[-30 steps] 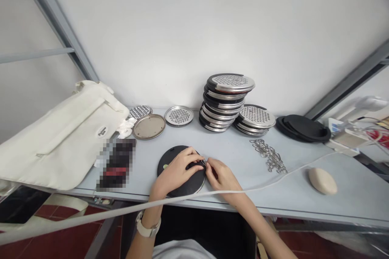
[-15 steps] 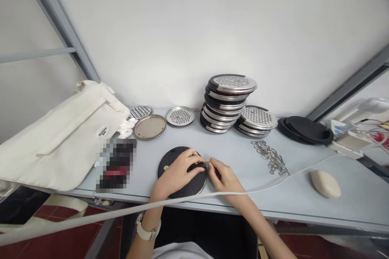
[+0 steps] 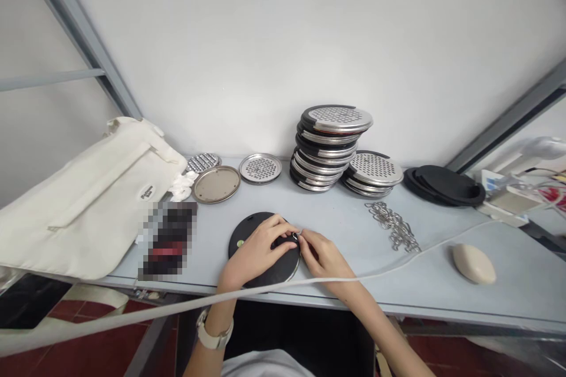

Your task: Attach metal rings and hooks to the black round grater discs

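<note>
A round black disc [image 3: 254, 221] with a silver rim and a small yellow-green sticker lies flat at the front of the table. My left hand [image 3: 265, 247] rests across it, thumb and fingers closed round its right-hand part. Between those fingertips shows a small shiny metal clip [image 3: 295, 237] at the disc's edge. Against that same edge, my right hand [image 3: 321, 253] pinches with thumb and forefinger, touching the metal clip; its exact shape is partly hidden. To the right lies a loose heap of wire metal clips [image 3: 393, 227].
Behind stand a tall stack of perforated metal discs [image 3: 329, 153] and a lower stack [image 3: 374, 174]. Black lids [image 3: 444, 185] and a beige oval object [image 3: 474, 264] are right. A white bag [image 3: 88, 200] sits left. A white cable [image 3: 384, 274] crosses in front of my forearms.
My right fingertips have moved slightly left, closer to my left fingertips at the disc's edge. The metal clip shows a little more clearly. The view has shifted slightly.
</note>
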Motion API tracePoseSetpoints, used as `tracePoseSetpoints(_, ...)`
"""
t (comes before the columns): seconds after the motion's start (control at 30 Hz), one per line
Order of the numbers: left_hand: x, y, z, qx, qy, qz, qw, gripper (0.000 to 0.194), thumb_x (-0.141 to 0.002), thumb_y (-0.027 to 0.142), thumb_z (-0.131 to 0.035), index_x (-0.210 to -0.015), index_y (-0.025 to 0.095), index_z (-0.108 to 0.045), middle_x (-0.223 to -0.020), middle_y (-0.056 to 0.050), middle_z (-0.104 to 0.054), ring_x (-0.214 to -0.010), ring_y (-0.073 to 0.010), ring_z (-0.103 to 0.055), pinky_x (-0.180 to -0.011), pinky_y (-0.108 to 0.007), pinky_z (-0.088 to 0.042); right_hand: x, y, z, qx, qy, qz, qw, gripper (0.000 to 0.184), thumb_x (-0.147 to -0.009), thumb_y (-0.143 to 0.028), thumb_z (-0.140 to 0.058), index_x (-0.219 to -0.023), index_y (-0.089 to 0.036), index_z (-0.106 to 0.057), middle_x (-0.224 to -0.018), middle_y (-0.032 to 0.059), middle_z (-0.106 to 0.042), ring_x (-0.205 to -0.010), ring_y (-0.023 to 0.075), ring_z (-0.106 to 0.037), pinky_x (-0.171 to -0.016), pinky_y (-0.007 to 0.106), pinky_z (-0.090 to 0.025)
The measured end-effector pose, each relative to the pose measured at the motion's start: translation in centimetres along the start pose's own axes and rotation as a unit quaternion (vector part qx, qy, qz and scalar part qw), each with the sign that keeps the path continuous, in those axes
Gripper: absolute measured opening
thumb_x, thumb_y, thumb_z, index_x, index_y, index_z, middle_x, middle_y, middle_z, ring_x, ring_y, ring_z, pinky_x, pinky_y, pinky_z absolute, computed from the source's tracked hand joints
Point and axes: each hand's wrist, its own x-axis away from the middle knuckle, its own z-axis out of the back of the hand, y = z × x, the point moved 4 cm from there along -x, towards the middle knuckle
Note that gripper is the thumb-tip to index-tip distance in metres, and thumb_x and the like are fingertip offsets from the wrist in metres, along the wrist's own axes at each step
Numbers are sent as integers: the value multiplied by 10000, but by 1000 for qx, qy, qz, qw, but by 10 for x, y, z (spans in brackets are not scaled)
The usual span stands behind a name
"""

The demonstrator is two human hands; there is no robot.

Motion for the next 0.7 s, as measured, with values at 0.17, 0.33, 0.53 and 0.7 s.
tracePoseSetpoints(0.17,0,1,0,3,-2,-4,1000,227,-878,212,-496,-1079,228,-599,-998,-34,-543,-914,-153,-556,-872,-290,-443,1,1,-1,8,-7,-3,1000,193,-920,-193,-345,-766,-193,-462,-730,17,-548,-664,141,-503,-627,255,-388)
tracePoseSetpoints(0.33,0,1,0,0,-3,-2,1000,228,-878,196,-492,-1079,222,-598,-997,-35,-543,-924,-153,-552,-872,-286,-438,0,2,-2,10,-7,0,1000,197,-913,-187,-347,-740,-194,-442,-706,7,-525,-645,135,-482,-615,253,-372)
tracePoseSetpoints(0.53,0,0,0,-2,-4,-1,1000,237,-876,192,-502,-1089,230,-600,-996,-29,-542,-928,-149,-549,-876,-278,-434,-1,5,-3,7,-2,-1,1000,244,-906,-190,-360,-665,-198,-395,-647,-11,-472,-602,124,-446,-586,246,-349)
tracePoseSetpoints(0.7,0,-1,0,-10,-2,0,1000,259,-876,200,-504,-1116,228,-597,-1007,-32,-542,-932,-148,-552,-879,-277,-436,-1,6,-3,3,-5,-2,1000,251,-912,-199,-353,-663,-197,-377,-654,-13,-466,-611,121,-446,-598,246,-347)
